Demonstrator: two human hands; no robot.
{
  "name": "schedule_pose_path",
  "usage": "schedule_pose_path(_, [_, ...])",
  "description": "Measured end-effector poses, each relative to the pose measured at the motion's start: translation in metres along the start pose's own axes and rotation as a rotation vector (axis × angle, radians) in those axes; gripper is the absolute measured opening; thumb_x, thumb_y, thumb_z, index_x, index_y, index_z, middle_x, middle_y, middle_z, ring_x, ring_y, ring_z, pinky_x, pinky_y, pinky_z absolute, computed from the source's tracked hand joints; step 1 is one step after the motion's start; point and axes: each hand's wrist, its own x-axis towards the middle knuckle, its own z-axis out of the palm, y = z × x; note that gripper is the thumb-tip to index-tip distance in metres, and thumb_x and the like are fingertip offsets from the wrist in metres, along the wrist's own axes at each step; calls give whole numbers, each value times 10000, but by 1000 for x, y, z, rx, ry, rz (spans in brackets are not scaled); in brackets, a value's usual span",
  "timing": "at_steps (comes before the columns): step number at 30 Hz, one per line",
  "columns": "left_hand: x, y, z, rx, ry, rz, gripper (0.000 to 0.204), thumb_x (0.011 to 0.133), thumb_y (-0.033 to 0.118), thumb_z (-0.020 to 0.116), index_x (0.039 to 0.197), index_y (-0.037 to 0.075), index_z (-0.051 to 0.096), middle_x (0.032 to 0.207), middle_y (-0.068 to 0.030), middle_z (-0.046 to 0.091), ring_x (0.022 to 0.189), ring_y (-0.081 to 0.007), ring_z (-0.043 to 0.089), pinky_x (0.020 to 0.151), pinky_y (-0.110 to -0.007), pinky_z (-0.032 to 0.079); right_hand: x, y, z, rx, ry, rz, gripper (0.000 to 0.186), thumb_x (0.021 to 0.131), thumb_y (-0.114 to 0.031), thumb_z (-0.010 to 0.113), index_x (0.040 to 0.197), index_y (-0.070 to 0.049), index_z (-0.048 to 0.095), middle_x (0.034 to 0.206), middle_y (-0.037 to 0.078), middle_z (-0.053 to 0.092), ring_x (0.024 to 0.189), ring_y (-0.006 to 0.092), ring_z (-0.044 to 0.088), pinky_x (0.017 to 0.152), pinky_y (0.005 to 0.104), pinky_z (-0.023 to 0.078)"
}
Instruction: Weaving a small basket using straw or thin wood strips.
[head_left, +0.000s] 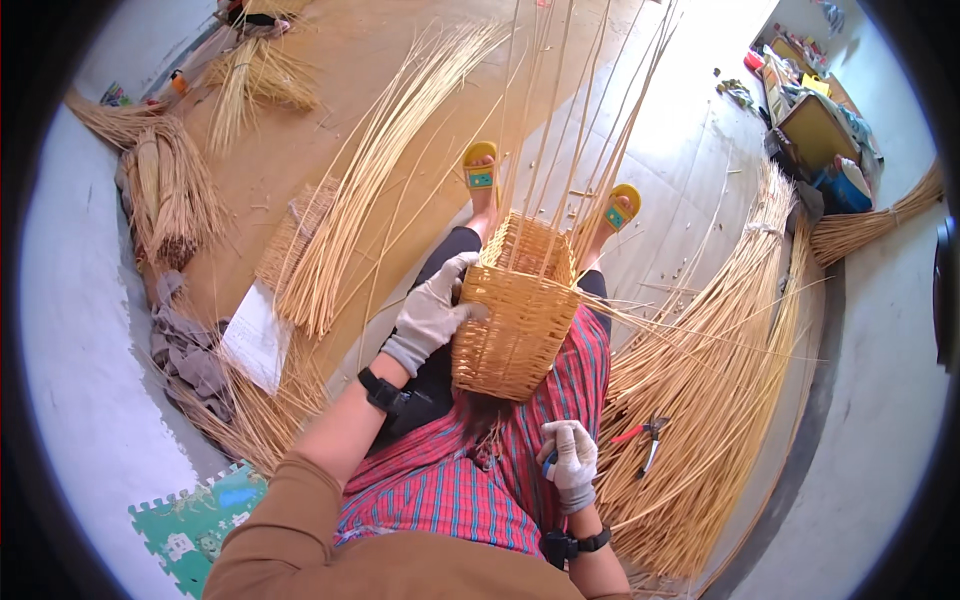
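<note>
A woven wicker basket (pixel 510 335) rests between my legs on a red plaid cloth (pixel 440 510), with long upright stakes rising from its far part. My left hand (pixel 440 305), in a whitish glove, grips the basket's left side. My gloved right hand (pixel 570 460) is lower right of the basket, on the cloth, its fingers curled around a small blue item that is mostly hidden. Red-and-silver pruning shears (pixel 648 440) lie just right of it on a large bundle of loose canes (pixel 700 390).
Cane bundles (pixel 165 190) lie along the left wall, loose strands (pixel 370 150) beside a woven panel (pixel 290 235) and a white sheet (pixel 255 340). A green foam mat (pixel 190 520) is at lower left. Cluttered goods (pixel 820 130) stand along the right wall. Sandalled feet (pixel 620 205) extend ahead.
</note>
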Motion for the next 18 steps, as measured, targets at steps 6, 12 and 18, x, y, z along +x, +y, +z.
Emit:
schedule_pose_path(6, [20,-2,-21,113,-34,103,380,868,47,807,1221,75,670,904,-34,657,785,-97,615,753,-281,541,0,-6,7,6,-4,20,309,1098,-264,533,1051,6,675,654,41,630,549,96,575,555,237,441])
schedule_pose_path(12, [23,-15,-7,164,45,243,310,860,-56,768,1146,27,682,992,-67,720,885,-125,690,787,-290,575,7,-1,18,-77,22,-31,266,1084,-230,567,1066,12,675,732,36,658,581,93,600,556,246,462])
schedule_pose_path(18, [14,-11,-10,167,94,176,376,802,105,842,1139,105,674,997,-92,696,870,-258,701,767,-373,555,64,-69,80,-881,-28,-456,586,917,-197,751,1460,-117,547,860,142,710,680,276,711,635,391,574])
